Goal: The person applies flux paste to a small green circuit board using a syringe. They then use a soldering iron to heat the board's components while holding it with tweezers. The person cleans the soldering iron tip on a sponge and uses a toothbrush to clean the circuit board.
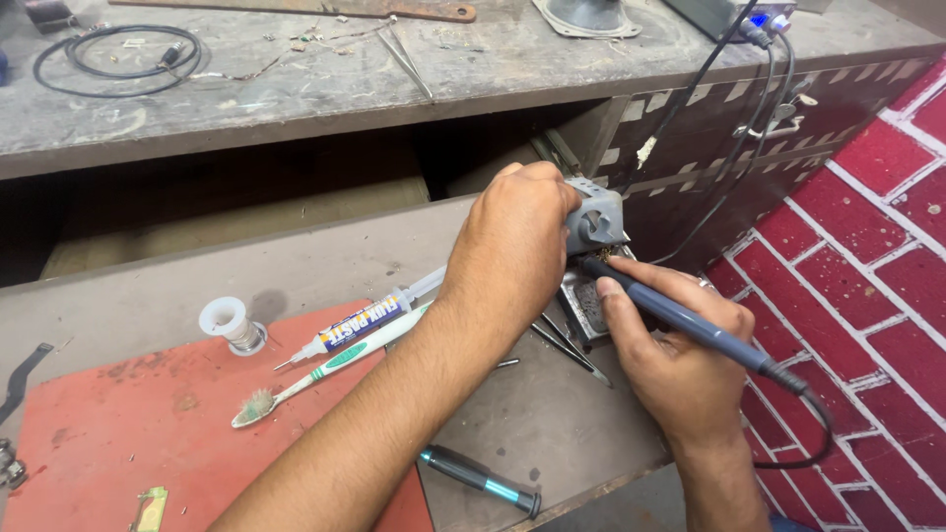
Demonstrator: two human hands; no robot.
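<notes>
Soldering iron (690, 325) with a blue-grey handle, held pen-fashion in my right hand (680, 369); my fingers are closed around the handle, thumb along its near side, and the tip points up and left toward the grey stand (596, 219). Whether the tip touches the stand I cannot tell, since my other hand covers part of it. The iron's black cord (813, 433) leaves the rear of the handle and loops down past my wrist.

My left hand (512, 251) is curled over the grey stand from the left, fingers bent and closed on its top and far side; the stand sits at the right edge of the lower brown work surface (552, 414), with a dark metal tray (583, 305) just beneath it.

Left of my forearm lie a flux syringe (360, 323) and a white-and-green toothbrush (315, 372), side by side, partly on a red mat (118, 433). A small spool of solder (232, 323) stands near the mat's upper edge. A dark screwdriver with a teal band (483, 480) lies near the front edge. Tweezers (404, 54) and a coiled black cable (113, 59) rest on the upper grey bench (296, 89).
</notes>
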